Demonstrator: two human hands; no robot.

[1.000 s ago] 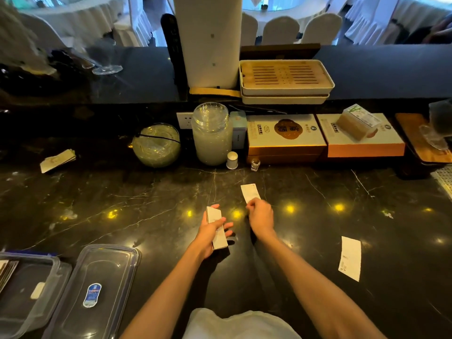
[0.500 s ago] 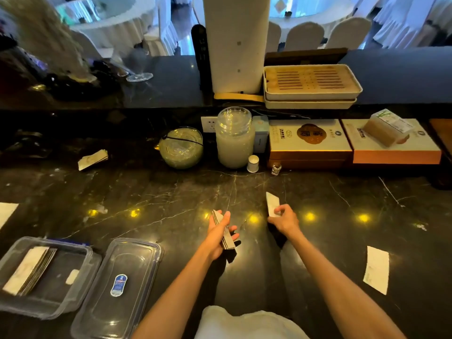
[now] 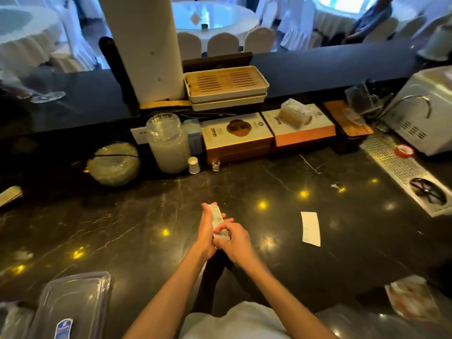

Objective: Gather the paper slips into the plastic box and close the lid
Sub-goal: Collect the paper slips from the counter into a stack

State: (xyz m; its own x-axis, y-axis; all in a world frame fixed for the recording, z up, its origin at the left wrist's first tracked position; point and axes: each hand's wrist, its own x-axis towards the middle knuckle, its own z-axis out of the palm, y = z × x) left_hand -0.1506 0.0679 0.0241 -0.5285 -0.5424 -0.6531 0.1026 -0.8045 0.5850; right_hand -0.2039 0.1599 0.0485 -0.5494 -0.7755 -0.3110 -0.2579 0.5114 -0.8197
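A dark shiny stone counter [image 3: 151, 241] fills the lower frame, dotted with yellow light spots. At the top, round tables [image 3: 212, 15] with white cloths and white-covered chairs [image 3: 222, 44] stand in bluish light

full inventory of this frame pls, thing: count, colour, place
Paper slip: 1, white, flat on counter, right of hands.
Slip stack: 1, white, held between both hands.
More slips: 1 bundle, pale, far left edge.
Lid: 1, clear with blue label, bottom left.
Glass jar: 1, clear, back of counter.
Round bowl: 1, greenish, left of jar.
Gift boxes: 2, white with brown or orange sides, right of jar.
Trays: 2 stacked, cream, upper ledge.
Counter: 1, black marble.
Left hand: grips stack.
Right hand: fingers on stack.
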